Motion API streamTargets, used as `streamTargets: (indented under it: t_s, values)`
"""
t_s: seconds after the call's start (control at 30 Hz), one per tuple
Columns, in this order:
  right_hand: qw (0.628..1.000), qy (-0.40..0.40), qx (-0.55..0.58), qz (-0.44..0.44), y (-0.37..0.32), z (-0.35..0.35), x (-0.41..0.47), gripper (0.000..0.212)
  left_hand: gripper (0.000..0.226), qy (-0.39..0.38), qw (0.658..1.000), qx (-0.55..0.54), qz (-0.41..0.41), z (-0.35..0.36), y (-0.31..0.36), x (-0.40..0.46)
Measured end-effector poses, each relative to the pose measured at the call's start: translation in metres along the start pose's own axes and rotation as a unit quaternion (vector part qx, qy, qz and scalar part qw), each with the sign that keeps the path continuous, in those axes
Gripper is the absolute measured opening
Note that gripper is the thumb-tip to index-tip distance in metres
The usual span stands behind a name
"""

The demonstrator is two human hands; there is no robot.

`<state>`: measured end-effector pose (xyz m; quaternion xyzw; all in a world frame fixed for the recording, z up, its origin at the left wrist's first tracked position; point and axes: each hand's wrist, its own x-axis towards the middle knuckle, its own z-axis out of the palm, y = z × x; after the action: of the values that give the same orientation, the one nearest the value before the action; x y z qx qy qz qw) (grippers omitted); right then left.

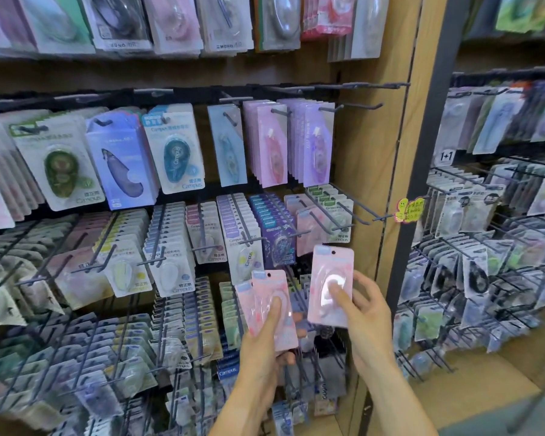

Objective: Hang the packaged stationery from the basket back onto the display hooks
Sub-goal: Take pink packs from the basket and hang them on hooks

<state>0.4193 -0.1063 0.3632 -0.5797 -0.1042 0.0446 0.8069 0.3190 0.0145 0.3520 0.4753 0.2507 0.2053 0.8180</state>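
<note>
My right hand (364,313) holds a single pink correction-tape packet (328,272) upright, thumb on its clear blister, punch hole at the top. My left hand (261,344) grips a small fanned stack of matching pink packets (269,291), thumb pressed on the front one. Both hands hover before the lower rows of the display. Just above the right-hand packet, a hook (320,223) carries similar pink packets (306,229). No basket is in view.
Black wire hooks (356,212) jut out from the display, some with long bare ends toward the right. Rows of packaged correction tapes (177,149) fill the board. A wooden side panel (387,146) borders it; another rack (485,247) stands right.
</note>
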Motion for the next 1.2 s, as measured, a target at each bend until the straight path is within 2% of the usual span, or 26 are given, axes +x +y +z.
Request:
streamTargets:
  t_s: [0.23,0.43,0.6,0.73,0.87,0.93,1.03,1.07,1.2]
  values:
    - [1.0,-0.01,0.007,-0.014,0.004,0.006,0.051,0.036,0.058,-0.03,0.999,-0.037,-0.003,0.002,0.003,-0.007]
    - [0.999,-0.016,0.005,-0.029,0.004,0.002,0.053,0.039,0.05,-0.041,0.999,-0.032,-0.008,0.009,0.014,-0.013]
    - [0.999,0.019,-0.04,-0.003,0.011,0.024,0.086,0.036,0.037,-0.048,0.999,-0.009,-0.013,0.016,0.021,-0.019]
    - [0.991,0.065,-0.077,0.085,0.008,0.051,0.125,0.052,0.045,-0.044,0.999,-0.006,-0.019,0.019,0.023,-0.019]
    - [0.975,0.114,-0.172,0.087,0.005,0.047,0.103,0.067,0.045,-0.052,0.999,0.003,-0.008,0.015,0.022,-0.013]
    - [0.989,0.065,-0.101,0.09,0.0,0.035,0.062,0.051,0.045,-0.046,0.999,0.008,0.003,0.015,0.021,-0.009]
    - [0.988,-0.106,-0.041,0.107,-0.002,0.02,0.008,0.025,0.048,-0.04,0.998,0.03,0.025,0.02,0.015,-0.004]
    - [0.988,-0.115,-0.047,0.093,0.001,0.016,0.001,0.02,0.05,-0.038,0.998,0.039,0.027,0.024,0.012,-0.002]
    - [0.996,-0.055,-0.007,0.071,0.006,0.012,0.009,0.018,0.054,-0.026,0.998,0.053,0.028,0.038,0.004,0.001]
